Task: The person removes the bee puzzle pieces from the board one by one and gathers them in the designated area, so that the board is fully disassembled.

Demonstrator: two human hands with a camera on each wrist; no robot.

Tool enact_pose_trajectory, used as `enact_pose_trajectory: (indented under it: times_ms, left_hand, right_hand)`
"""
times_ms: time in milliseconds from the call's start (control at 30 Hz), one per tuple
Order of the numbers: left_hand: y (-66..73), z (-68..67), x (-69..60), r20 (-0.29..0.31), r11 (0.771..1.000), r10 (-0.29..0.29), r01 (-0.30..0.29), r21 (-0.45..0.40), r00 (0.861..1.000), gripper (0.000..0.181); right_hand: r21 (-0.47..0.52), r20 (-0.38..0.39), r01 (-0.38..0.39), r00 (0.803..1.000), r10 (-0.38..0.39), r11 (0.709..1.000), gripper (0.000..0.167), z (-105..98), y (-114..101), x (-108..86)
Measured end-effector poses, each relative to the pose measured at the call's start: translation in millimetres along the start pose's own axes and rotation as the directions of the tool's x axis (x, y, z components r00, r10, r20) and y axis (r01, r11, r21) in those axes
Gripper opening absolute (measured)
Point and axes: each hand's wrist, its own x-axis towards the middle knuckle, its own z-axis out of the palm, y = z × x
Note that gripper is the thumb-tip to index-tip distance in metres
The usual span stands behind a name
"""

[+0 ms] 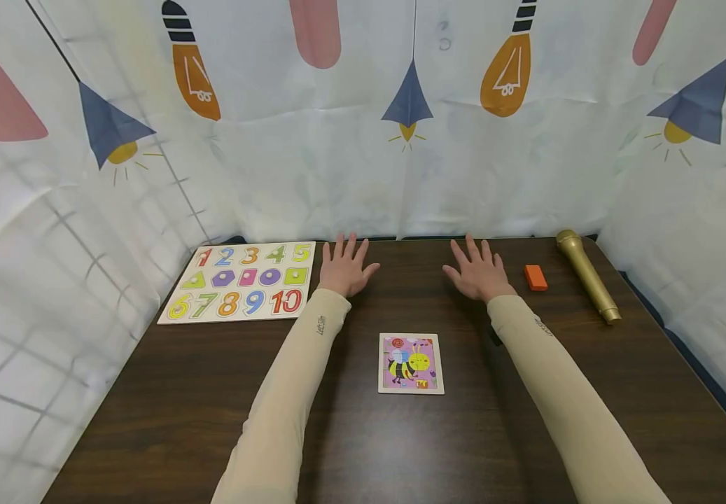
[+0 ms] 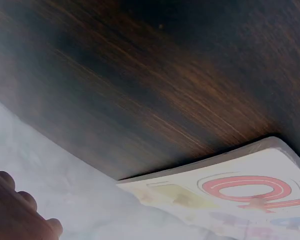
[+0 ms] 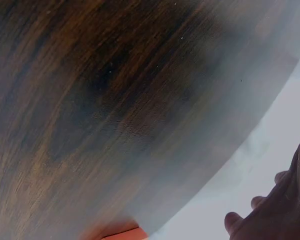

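Note:
Both hands are stretched out over the far part of the dark wooden table, palms down with fingers spread and holding nothing. The left hand (image 1: 342, 270) is just right of a white number-and-shape puzzle board (image 1: 241, 283); the board's corner with the red 10 also shows in the left wrist view. My right hand (image 1: 479, 271) is nearest to a small orange block (image 1: 535, 278) on its right. Between the forearms, closer to me, lies a square bee picture puzzle (image 1: 411, 363). Whether the palms touch the table cannot be told.
A gold microphone-shaped object (image 1: 588, 276) lies slantwise near the right edge of the table (image 1: 375, 448). Behind and at both sides hangs a white curtain (image 1: 312, 168) printed with lamps and bulbs.

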Motion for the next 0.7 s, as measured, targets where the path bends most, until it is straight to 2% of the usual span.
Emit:
enact_pose_trajectory:
  times_ms: [133, 233, 300, 400, 500, 567, 700]
  left_hand:
    - [0.8, 2.5, 2.6, 0.045, 1.000, 0.027, -0.026, -0.014, 0.999, 0.069]
    - [1.2, 6.7, 0.7, 0.075, 0.994, 0.090, -0.084, -0.072, 0.993, 0.068]
    - [2.1, 9.7, -5.0, 0.075, 0.980, 0.151, -0.139, -0.144, 0.986, 0.067]
    - [5.3, 12.1, -20.8, 0.059, 0.938, 0.250, -0.227, -0.260, 0.966, 0.063]
    - [8.8, 15.6, -40.7, 0.052, 0.881, 0.327, -0.285, -0.377, 0.943, 0.061]
    - [11.0, 19.3, -54.4, 0.043, 0.845, 0.359, -0.305, -0.440, 0.932, 0.060]
    - [15.2, 27.0, -78.6, -0.003, 0.790, 0.389, -0.335, -0.514, 0.921, 0.056]
  right_hand:
    - [0.021, -0.012, 0.017, 1.000, -0.017, 1.000, 0.070, 1, -2, 0.5]
    - [0.054, -0.031, 0.067, 0.997, -0.065, 0.996, 0.071, 2, -6, -1.8]
    - [0.082, -0.040, 0.113, 0.993, -0.110, 0.990, 0.070, 2, -10, -7.4]
    - [0.139, -0.057, 0.183, 0.983, -0.177, 0.973, 0.067, 5, -15, -20.8]
    - [0.205, -0.062, 0.237, 0.971, -0.229, 0.949, 0.061, 10, -22, -38.1]
    - [0.251, -0.060, 0.265, 0.964, -0.258, 0.931, 0.056, 14, -29, -49.8]
    - [0.312, -0.059, 0.303, 0.952, -0.300, 0.900, 0.051, 23, -45, -69.6]
